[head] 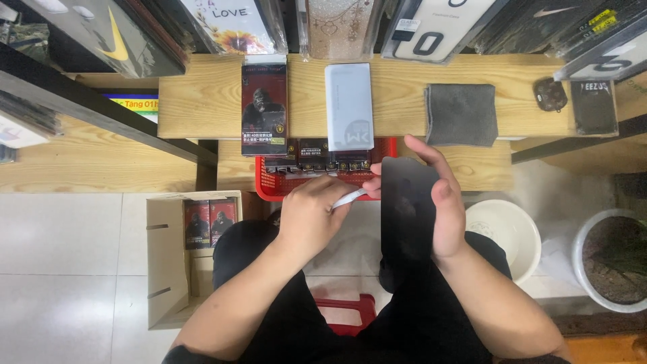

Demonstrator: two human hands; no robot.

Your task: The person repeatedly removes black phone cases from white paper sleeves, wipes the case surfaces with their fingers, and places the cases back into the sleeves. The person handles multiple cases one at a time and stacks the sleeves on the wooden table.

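Wooden shelf behind, red basket just under. Right hand clasped around dark glass panel, held upright before the basket. Left hand pinching white strip at panel's edge. Grey cloth beyond the basket, cardboard box left of it.
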